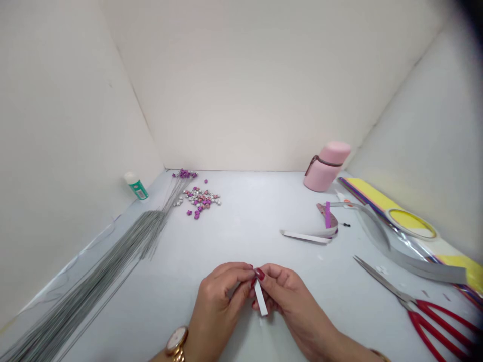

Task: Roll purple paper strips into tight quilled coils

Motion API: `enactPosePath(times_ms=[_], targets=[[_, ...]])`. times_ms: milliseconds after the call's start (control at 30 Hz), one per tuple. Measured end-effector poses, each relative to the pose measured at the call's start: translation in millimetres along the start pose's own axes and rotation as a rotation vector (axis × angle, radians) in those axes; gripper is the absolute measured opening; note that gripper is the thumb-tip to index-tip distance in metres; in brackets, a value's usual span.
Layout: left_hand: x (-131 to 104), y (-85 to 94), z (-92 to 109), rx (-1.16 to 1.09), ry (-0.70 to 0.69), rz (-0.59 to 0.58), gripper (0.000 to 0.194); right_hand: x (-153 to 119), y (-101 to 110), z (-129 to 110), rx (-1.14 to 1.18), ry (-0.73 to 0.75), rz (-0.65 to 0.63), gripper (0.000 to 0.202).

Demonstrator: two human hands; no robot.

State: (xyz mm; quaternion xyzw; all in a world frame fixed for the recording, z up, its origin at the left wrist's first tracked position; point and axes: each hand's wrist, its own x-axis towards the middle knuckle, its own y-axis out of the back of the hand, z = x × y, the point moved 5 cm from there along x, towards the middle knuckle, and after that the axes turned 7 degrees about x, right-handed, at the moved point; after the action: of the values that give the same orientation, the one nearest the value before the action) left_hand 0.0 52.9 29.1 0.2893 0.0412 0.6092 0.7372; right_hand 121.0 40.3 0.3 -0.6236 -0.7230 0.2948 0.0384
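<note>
Close to the table's front edge, my left hand (228, 289) and my right hand (284, 291) meet fingertip to fingertip. Both pinch the upper end of a narrow white paper strip (261, 299), whose free end points down towards me. The fingers hide how that upper end is folded or bent. Beyond my hands, to the left, small folded paper stars (202, 201) in purple, silver and pink lie in a loose pile. To the right, several more paper strips (307, 236), white, purple and patterned, lie curled on the table.
Long grey wires (124, 256) stretch along the left, with purple stars (184, 174) at their far ends. A glue stick (136, 186) stands by the left wall. At right are a pink flask (326, 167), red-handled scissors (411, 301), a tape roll (412, 223) and yellow sheets (372, 193).
</note>
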Motion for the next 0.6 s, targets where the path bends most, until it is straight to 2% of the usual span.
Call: enactPosePath(times_ms=[67,200,267,600], targets=[[0.4,-2.2,-4.1,-0.063,0.073,-0.03,0.017,1.0,0.1,-1.0,-0.002,0.009,0.012,0.028],[-1.6,-10.7,-15.8,-0.351,0.365,-0.072,0.014,1.7,-1.0,-3.6,-0.024,0.03,0.017,0.027],[-1.9,-14.9,-16.8,-0.45,0.448,-0.096,0.017,1.7,-0.9,-3.7,-0.046,0.031,0.016,0.025],[0.6,-18.0,-21.5,-0.579,0.597,-0.112,0.013,1.8,3.3,4.6,-0.152,-0.057,0.031,0.018]])
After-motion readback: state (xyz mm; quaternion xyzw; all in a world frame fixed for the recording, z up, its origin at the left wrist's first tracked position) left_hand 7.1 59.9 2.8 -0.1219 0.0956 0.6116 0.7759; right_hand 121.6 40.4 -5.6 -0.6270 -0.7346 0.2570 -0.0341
